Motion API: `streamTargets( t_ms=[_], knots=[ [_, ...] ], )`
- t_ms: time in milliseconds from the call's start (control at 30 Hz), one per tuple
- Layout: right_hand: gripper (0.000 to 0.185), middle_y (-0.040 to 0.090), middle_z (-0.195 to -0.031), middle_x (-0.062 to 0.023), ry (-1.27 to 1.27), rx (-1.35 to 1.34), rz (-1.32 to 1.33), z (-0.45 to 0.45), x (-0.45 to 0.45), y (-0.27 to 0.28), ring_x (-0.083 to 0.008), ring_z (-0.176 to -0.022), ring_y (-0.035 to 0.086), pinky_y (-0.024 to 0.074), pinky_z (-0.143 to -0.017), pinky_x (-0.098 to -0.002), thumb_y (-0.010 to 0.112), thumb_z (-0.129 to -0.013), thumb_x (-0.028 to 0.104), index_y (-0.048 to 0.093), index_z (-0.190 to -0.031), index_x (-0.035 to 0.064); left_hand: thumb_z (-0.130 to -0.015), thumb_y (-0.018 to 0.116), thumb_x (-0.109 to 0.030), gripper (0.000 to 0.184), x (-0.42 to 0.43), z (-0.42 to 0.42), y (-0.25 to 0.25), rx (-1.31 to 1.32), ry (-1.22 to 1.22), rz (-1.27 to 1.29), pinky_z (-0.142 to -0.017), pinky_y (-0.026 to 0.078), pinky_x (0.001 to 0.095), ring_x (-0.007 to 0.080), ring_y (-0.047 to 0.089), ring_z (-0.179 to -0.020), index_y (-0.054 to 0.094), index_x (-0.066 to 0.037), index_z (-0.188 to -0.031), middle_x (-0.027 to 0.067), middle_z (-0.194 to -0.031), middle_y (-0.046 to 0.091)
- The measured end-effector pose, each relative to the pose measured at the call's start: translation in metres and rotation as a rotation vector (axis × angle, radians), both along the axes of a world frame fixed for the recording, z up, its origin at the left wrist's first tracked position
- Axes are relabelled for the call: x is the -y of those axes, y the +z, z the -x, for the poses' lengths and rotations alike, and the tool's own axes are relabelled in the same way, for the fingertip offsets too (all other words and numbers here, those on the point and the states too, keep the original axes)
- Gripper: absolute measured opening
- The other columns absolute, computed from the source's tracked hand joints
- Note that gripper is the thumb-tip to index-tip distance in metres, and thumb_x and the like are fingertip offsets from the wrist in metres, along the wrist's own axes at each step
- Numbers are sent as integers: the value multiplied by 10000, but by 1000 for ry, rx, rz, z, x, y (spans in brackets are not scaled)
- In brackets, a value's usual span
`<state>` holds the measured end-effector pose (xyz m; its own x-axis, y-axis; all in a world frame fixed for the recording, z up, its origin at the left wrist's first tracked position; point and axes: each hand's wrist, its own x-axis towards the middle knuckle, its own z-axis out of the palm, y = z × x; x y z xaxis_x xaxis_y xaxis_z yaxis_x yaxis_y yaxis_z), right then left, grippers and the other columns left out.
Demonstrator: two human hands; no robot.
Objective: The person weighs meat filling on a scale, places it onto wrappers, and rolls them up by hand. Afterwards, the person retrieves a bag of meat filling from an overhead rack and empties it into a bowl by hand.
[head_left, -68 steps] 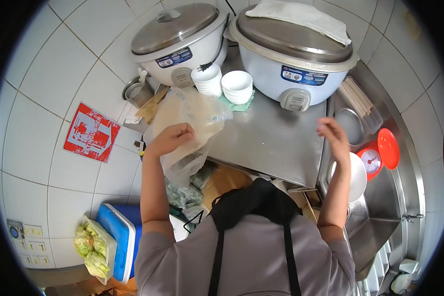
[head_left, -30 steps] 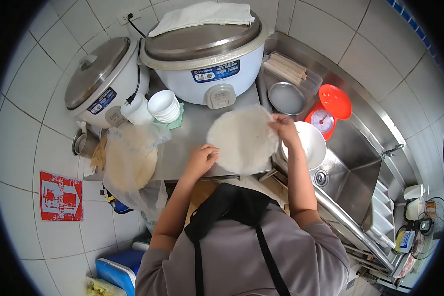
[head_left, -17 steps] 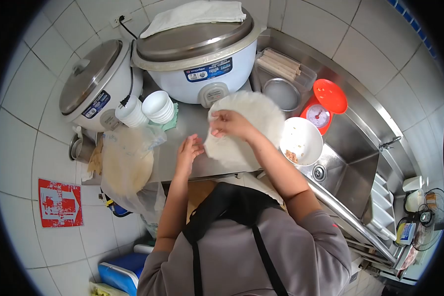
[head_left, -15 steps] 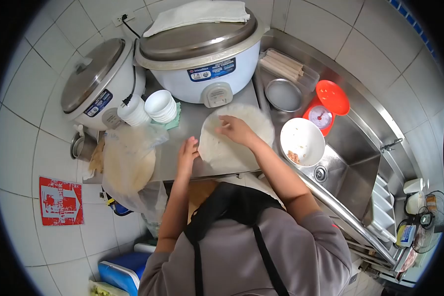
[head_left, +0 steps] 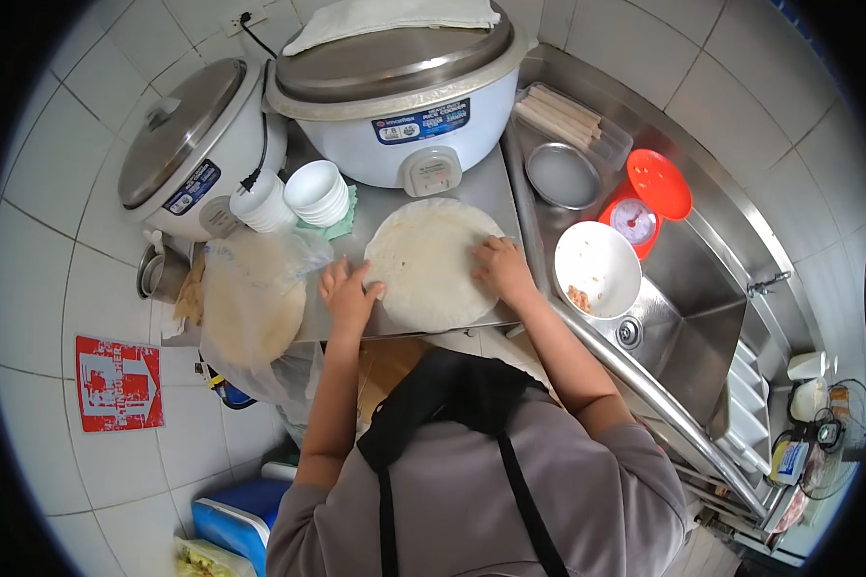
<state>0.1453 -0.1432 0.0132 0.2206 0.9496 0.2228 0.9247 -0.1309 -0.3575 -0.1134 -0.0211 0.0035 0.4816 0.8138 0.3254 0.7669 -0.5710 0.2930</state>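
Note:
A round, pale, thin sheet [head_left: 428, 269] lies flat on the steel counter [head_left: 361, 226]. At its left edge is my left hand [head_left: 349, 293], fingers spread, with the fingertips touching the rim of the sheet. My right hand [head_left: 502, 269] rests on the right part of the sheet with its fingers apart. Left of my left hand, a clear plastic bag [head_left: 255, 313] holds more round pale sheets and hangs over the counter's front edge. A white bowl [head_left: 597, 271] with a little reddish-brown food inside stands right of my right hand.
Two rice cookers [head_left: 404, 125] [head_left: 197, 144] stand at the back, with stacked white cups [head_left: 318, 192] before them. On the right are a metal dish [head_left: 563, 176], a tray of pale sticks [head_left: 573, 125], a red scale [head_left: 635, 221] and a sink [head_left: 688, 327].
The sheet has come down from between my hands and now lies flat. My right hand has moved to its right side, and my left hand has shifted slightly left and down.

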Motion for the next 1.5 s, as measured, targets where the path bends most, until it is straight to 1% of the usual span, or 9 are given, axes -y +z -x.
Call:
streamTargets(
  t_ms=[267, 333, 400, 533, 733, 867, 900, 1333, 1500],
  knots=[
    [126, 605, -898, -193, -432, -277, -368, -105, 81, 22, -358, -841, 574, 452, -750, -401, 552, -772, 55, 623, -849, -16, -754, 636, -141, 286, 21, -60, 41, 325, -229, 0, -932, 343, 421, 316, 413, -1127, 617, -101, -1037, 149, -1167, 491],
    [213, 628, -778, -190, -629, -204, 121, -146, 112, 12, -376, -719, 593, 472, -671, -402, 573, -757, 163, 621, -721, -41, -768, 615, -103, 279, 34, -94, 37, 387, -489, 218, -877, 394, 375, 294, 491, -1023, 606, -84, -1046, 143, -1098, 529],
    [259, 624, -744, -205, -428, -131, 440, -169, 132, -14, -373, -684, 602, 485, -657, -389, 609, -736, 213, 628, -703, -43, -776, 601, -80, 275, 59, -131, 39, 436, -653, 524, -804, 442, 338, 276, 559, -888, 594, -56, -1050, 132, -1003, 566],
    [375, 617, -807, -246, -696, -705, 672, -135, 112, -12, -346, -760, 617, 476, -739, -381, 566, -758, 305, 637, -757, -64, -764, 635, -106, 287, 107, -199, 11, 441, -798, 748, -683, 482, 316, 260, 604, -757, 586, 4, -1024, 129, -902, 593],
    [383, 637, -861, -190, -267, -397, 476, -115, 108, -31, -337, -794, 610, 463, -750, -382, 509, -783, 356, 660, -887, 21, -703, 719, -176, 326, 120, -233, -2, 264, -869, 479, -621, 488, 314, 236, 621, -702, 615, 38, -926, 136, -843, 596],
    [375, 630, -953, -163, -235, -770, 567, -123, 116, -18, -330, -852, 588, 449, -780, -376, 495, -818, 374, 646, -958, 61, -675, 737, -167, 285, 118, -236, -3, 329, -901, 521, -580, 483, 323, 235, 615, -627, 632, 26, -857, 134, -806, 592],
    [398, 610, -1001, -165, -35, -515, 556, -128, 117, -15, -314, -879, 578, 437, -802, -358, 455, -866, 392, 625, -1002, 59, -673, 737, -164, 278, 116, -235, -2, 320, -908, 531, -578, 482, 322, 234, 616, -626, 632, 21, -852, 133, -802, 592],
    [427, 585, -987, -39, 156, -772, 660, -137, 131, 10, -133, -911, 506, 399, -817, -279, 503, -880, 405, 536, -1146, 72, -697, 700, -235, 255, 108, -235, 1, 213, -878, 488, -659, 471, 368, 294, 592, -742, 628, -12, -798, 127, -831, 597],
    [341, 576, -923, 11, 235, -1064, 729, -155, 129, 2, -77, -841, 505, 417, -755, -247, 639, -818, 180, 531, -1117, 56, -690, 707, -226, 247, 108, -235, -1, 230, -872, 491, -660, 472, 367, 290, 588, -736, 623, -21, -800, 122, -828, 586]
  ],
)
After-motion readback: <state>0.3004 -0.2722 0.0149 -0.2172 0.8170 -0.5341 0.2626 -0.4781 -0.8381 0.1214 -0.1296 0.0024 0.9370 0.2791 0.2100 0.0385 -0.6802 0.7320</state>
